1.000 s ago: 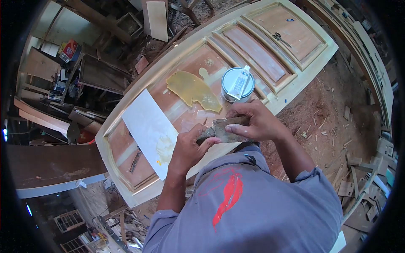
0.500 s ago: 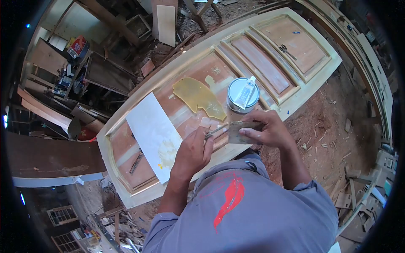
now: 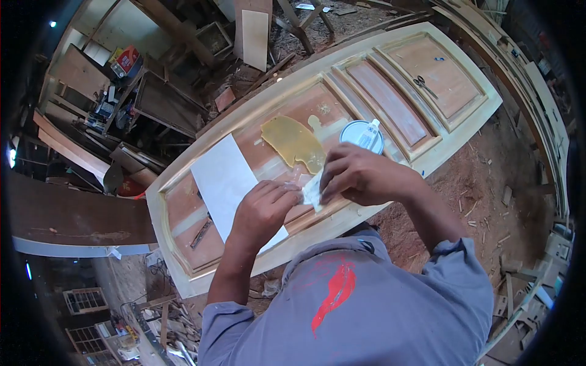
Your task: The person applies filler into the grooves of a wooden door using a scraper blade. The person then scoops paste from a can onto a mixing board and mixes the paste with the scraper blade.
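My left hand (image 3: 261,210) is closed over the white sheet's edge, its fingertips pinched together; what they grip is mostly hidden. A crumpled pale white scrap (image 3: 312,191), cloth or paper, hangs between my two hands. My right hand (image 3: 369,174) pinches its upper right side with bent fingers. Under the hands lies a panelled wooden door (image 3: 287,91). The white sheet (image 3: 223,168) rests on it at left. Beyond my hands is an amber, irregular flat piece (image 3: 290,139). A round tin (image 3: 348,131) stands behind my right hand, with a white tube (image 3: 371,131) on its lid.
Scissors (image 3: 424,85) lie on the door's far panel, near a small blue item (image 3: 439,59). A narrow blade-like tool (image 3: 201,233) sits on the near left panel. Shelves of boxes (image 3: 125,61) stand at the left. Wood scraps (image 3: 470,207) litter the floor.
The flat scraper in my right hand and the thin tool at my left hand no longer show. A pale scrap is now between my hands. My right hand has moved up and left.
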`<action>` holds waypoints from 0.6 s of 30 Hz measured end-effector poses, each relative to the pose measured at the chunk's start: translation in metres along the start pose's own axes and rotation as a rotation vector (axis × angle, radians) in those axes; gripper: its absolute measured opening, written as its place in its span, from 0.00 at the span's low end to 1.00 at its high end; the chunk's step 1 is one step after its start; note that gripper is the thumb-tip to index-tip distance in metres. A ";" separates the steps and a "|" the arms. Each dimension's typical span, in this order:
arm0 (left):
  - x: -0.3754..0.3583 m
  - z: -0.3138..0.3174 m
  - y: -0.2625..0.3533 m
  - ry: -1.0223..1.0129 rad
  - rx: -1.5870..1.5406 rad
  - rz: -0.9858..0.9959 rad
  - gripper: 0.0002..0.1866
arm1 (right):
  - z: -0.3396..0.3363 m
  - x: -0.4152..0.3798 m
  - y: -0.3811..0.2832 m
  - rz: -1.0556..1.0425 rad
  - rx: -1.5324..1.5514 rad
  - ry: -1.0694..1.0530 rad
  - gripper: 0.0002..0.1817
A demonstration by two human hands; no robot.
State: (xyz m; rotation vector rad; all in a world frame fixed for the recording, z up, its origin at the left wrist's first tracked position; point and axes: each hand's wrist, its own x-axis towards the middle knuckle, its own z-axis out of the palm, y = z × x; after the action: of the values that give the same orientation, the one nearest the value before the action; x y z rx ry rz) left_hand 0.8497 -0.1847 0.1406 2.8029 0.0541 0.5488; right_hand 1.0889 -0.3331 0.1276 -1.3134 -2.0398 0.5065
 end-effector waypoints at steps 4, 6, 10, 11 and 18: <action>-0.001 -0.027 0.000 0.016 0.019 -0.005 0.09 | -0.006 -0.012 0.012 0.167 -0.017 -0.347 0.16; 0.000 -0.030 0.000 0.020 0.026 -0.004 0.09 | -0.019 -0.011 0.019 -0.012 0.143 -0.126 0.16; 0.000 -0.025 0.004 0.035 -0.029 0.001 0.10 | -0.025 0.009 0.002 -0.131 0.233 0.165 0.18; 0.001 -0.025 0.005 0.047 -0.044 -0.001 0.10 | -0.024 0.006 0.005 -0.088 0.090 0.003 0.18; -0.025 -0.020 0.000 0.238 -0.115 -0.316 0.11 | -0.021 -0.010 0.013 -0.016 0.265 0.167 0.16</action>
State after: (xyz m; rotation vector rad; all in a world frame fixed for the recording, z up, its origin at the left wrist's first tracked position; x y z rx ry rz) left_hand 0.8193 -0.1819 0.1495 2.5339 0.4874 0.7721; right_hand 1.1151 -0.3368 0.1317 -1.1400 -1.7774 0.6155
